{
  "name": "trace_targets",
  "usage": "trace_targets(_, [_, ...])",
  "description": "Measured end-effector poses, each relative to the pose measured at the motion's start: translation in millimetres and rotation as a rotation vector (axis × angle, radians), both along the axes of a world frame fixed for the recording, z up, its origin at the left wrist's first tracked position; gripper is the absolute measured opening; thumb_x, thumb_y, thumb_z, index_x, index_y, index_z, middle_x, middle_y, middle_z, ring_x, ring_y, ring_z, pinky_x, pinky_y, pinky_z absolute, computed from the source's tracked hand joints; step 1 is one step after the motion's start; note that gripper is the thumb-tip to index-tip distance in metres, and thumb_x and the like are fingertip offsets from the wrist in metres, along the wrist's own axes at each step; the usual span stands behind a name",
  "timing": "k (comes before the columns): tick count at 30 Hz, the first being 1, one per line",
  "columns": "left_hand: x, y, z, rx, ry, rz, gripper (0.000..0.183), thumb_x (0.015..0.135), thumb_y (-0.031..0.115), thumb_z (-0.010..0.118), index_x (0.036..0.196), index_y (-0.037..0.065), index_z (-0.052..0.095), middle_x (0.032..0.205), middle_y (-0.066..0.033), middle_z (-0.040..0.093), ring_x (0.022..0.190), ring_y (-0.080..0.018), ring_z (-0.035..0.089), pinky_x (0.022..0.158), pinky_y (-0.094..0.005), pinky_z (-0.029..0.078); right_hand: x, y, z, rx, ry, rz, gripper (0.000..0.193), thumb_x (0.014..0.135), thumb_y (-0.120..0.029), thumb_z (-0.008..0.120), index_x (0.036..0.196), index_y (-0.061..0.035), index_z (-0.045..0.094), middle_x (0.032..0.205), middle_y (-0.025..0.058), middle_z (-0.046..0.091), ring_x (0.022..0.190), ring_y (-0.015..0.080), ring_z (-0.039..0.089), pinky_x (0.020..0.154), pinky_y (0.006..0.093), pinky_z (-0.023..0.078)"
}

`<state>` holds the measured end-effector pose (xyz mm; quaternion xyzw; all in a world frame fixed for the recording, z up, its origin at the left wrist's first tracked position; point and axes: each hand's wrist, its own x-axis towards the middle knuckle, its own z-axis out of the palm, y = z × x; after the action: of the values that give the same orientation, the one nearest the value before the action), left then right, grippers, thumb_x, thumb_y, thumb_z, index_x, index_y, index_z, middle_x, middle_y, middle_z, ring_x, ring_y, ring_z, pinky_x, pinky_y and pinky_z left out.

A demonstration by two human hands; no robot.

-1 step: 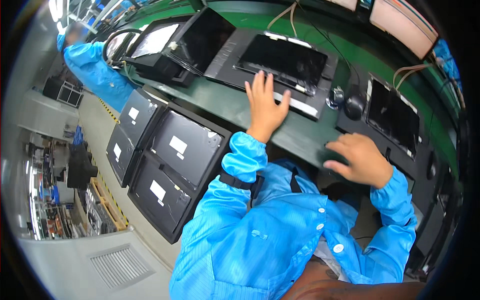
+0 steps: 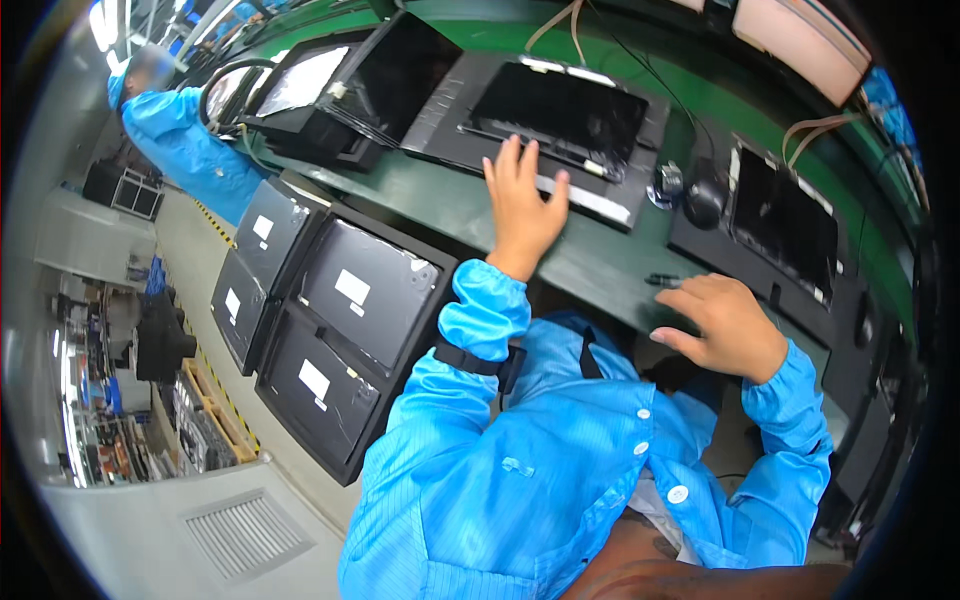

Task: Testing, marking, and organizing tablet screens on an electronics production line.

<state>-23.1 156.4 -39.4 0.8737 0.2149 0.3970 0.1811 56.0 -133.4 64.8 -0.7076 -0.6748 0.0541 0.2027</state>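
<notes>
My left hand (image 2: 525,205) is open, its fingers spread over the front edge of a dark fixture (image 2: 436,120). On that fixture lies a black display panel (image 2: 560,108) with white tabs along its edges. My fingertips overlap the panel's near edge; whether they touch it I cannot tell. At the bench's front edge my right hand (image 2: 722,325) is open, thumb apart from the fingers. A small black object (image 2: 662,280) lies on the bench just beyond those fingertips, its kind unclear. Nothing shows in either palm.
A black tray (image 2: 440,262) of labelled dark panels stands left of me. On the green bench (image 2: 600,262) are a black mouse (image 2: 706,200), a small metallic object (image 2: 667,185) and a second panel (image 2: 785,222). Another upright screen (image 2: 405,75) leans behind. A co-worker (image 2: 190,140) stands far left.
The view has shifted slightly. My right hand has drawn a little toward me, uncovering the small black object. My left hand stays over the fixture's front edge.
</notes>
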Motion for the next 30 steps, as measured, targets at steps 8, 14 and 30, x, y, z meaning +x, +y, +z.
trace_targets(8, [-197.1,-98.3,-33.4,-0.516,0.567,-0.692,0.038,0.091,0.011,0.074,0.126,-0.002,0.066,0.135,-0.0208,0.062,0.128,-0.0367,0.059,0.105,-0.0414,0.047,-32.3,-75.4,-92.7,0.442,0.122,-0.207,0.014,0.081,-0.01,0.079,0.09,-0.0041,0.07,0.078,0.0091,0.064,0.071,0.0279,0.059,0.065,0.0408,0.045])
trace_targets(14, [-282.4,-107.9,-94.5,-0.564,0.982,-0.121,0.045,0.095,0.021,0.071,0.134,0.0,0.062,0.146,-0.024,0.053,0.134,-0.0416,0.053,0.108,-0.0428,0.046,-34.2,-80.8,-117.5,0.606,0.098,-0.385,0.012,0.084,-0.014,0.076,0.085,-0.0067,0.068,0.075,0.0054,0.058,0.072,0.0252,0.057,0.067,0.0379,0.047])
trace_targets(30, [-266.7,-60.8,-64.9,-0.409,0.412,0.151,0.048,0.094,0.0,0.064,0.139,-0.007,0.05,0.133,-0.0221,0.054,0.113,-0.0294,0.062,0.097,-0.0401,0.054,-43.7,-106.9,-129.4,0.93,0.094,-0.206,0.012,0.089,-0.019,0.068,0.084,-0.0086,0.067,0.076,0.0041,0.059,0.072,0.0243,0.059,0.063,0.0381,0.046])
